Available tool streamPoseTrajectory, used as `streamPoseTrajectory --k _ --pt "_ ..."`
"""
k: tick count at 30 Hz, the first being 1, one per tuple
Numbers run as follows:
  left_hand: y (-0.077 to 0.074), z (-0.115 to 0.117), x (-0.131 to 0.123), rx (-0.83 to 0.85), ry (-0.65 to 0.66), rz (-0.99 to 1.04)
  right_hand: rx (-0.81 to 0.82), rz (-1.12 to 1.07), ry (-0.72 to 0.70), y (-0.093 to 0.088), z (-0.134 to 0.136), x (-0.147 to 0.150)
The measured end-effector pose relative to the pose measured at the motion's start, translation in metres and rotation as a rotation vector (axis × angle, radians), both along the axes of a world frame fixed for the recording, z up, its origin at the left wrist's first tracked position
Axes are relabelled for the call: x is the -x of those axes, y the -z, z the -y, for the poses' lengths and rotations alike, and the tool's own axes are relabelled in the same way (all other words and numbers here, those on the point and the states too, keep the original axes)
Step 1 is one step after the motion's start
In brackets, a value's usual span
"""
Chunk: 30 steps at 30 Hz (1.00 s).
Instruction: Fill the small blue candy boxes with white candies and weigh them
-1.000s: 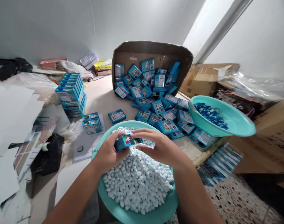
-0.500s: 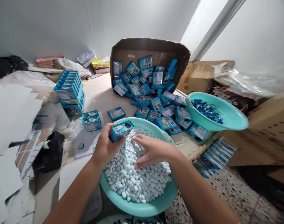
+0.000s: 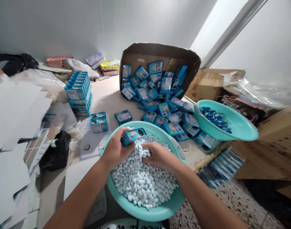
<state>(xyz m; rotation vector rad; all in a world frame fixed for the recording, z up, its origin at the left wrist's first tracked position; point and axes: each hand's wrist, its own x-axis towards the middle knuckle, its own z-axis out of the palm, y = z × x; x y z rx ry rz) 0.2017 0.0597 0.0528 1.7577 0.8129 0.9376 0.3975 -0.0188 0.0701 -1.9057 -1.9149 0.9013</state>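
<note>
Table: we noted a pale tabletop, crowded along its edges, paler bare patches between the piles.
Left hand: we saw the left hand clasping a small blue box between thumb and fingers, tilted, a dark round spot on its upper face.
Right hand: the right hand dipped into white pieces, fingers and thumb curled inward; whether it had gripped any, we could not tell.
Turquoise basin: the basin sat nearest us, heaped with those pieces; the held box was above its far left part.
Carton: a brown carton lay on its side, blue boxes spilling towards us.
Turquoise bowl: the bowl, right of the spill, held shiny blue discs.
Left side: we logged a blue stack, two boxes on a paper sheet, and loose white sheets.
Room: grey wall behind, cardboard at right, speckled floor below.
</note>
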Motion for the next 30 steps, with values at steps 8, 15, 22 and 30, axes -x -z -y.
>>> streamPoseTrajectory --k 8,15,22,30 --pt "-0.001 0.0 0.0 0.04 0.012 -0.032 -0.163 -0.43 0.493 -0.019 -0.001 -0.008" --pt "0.0 0.001 0.002 -0.07 0.094 0.028 -0.326 -0.972 0.608 -0.05 -0.017 0.01" --pt "-0.003 0.0 0.002 -0.149 0.145 0.083 -0.516 -1.193 0.541 -0.046 -0.034 0.031" --pt "-0.003 0.002 0.004 -0.163 0.176 0.054 -0.72 -1.136 0.538 -0.034 -0.032 0.035"
